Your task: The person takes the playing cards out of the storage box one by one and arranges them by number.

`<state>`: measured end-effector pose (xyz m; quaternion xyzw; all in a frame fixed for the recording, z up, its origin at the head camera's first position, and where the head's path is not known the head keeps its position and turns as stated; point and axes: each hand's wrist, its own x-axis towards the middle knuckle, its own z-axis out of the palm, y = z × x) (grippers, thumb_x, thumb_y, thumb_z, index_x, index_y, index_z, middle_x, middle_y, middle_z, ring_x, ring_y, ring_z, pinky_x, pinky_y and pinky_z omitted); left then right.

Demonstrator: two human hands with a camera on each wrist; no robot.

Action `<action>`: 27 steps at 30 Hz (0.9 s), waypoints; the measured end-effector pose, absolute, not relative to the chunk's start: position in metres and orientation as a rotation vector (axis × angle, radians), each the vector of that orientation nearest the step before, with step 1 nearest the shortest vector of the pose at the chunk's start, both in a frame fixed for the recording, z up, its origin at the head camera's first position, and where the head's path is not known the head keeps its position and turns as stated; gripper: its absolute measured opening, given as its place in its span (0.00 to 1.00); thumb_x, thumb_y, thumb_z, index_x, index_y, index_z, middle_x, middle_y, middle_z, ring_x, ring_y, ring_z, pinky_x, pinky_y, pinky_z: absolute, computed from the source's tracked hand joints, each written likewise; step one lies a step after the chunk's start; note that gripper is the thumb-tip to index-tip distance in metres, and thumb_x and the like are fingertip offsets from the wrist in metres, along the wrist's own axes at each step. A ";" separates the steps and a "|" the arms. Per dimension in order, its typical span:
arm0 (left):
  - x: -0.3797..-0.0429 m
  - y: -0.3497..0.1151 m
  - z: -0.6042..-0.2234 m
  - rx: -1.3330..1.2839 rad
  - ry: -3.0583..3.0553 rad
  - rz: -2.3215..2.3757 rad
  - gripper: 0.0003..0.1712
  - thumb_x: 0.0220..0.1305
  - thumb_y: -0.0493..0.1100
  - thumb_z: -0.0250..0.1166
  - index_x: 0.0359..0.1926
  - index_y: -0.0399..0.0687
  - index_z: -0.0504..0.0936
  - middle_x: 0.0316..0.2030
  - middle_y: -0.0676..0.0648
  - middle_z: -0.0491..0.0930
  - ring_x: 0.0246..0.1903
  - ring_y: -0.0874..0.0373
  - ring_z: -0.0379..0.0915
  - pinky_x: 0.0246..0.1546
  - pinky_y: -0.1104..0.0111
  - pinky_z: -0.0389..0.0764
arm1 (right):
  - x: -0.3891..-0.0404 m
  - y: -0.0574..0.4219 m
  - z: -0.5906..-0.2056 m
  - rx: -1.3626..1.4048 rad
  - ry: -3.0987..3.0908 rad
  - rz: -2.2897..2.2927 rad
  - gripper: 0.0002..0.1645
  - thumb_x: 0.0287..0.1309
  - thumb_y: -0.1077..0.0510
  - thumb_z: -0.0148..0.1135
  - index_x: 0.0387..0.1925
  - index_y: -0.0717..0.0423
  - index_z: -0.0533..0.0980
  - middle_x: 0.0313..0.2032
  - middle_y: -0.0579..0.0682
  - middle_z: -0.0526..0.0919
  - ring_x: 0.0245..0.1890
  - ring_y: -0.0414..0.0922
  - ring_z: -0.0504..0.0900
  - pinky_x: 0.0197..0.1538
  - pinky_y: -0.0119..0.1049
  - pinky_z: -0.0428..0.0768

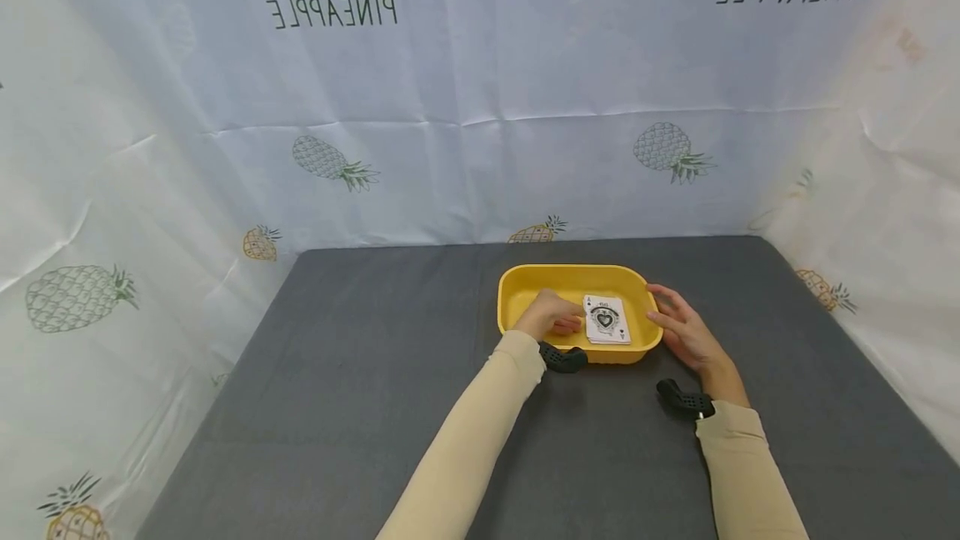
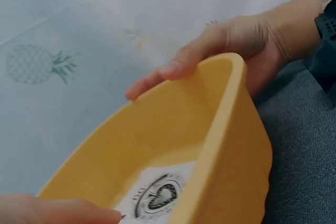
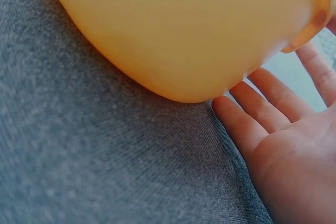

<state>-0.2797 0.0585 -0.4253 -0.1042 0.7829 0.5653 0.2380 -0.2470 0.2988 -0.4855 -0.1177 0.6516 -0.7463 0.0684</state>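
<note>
A yellow plastic bin (image 1: 573, 273) stands on the dark grey table. Inside it, towards the right, lies a small stack of playing cards (image 1: 607, 320), face up, with a large ornate spade on the top one. My left hand (image 1: 553, 313) reaches in over the front rim, its fingertips at the stack's left edge. One finger (image 2: 79, 211) meets the card edge in the left wrist view. At the bin's right end, my right hand (image 1: 688, 332) touches the rim and outer wall. Its fingers (image 3: 273, 95) lie fairly straight along the outside.
Dark grey cloth (image 1: 360, 373) covers the table around the bin. A white curtain (image 1: 465, 173) printed with pineapples hangs behind and along the sides. Black straps (image 1: 564, 358) sit on both wrists, close to the bin's front and right.
</note>
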 end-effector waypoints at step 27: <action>-0.278 0.079 -0.437 -0.394 2.407 1.483 0.21 0.39 0.36 0.80 0.36 0.35 0.82 0.24 0.43 0.83 0.19 0.56 0.71 0.20 0.73 0.74 | -0.247 0.299 -0.485 -0.378 1.917 -2.282 0.26 0.69 0.64 0.50 0.65 0.49 0.59 0.59 0.37 0.66 0.53 0.29 0.77 0.49 0.23 0.81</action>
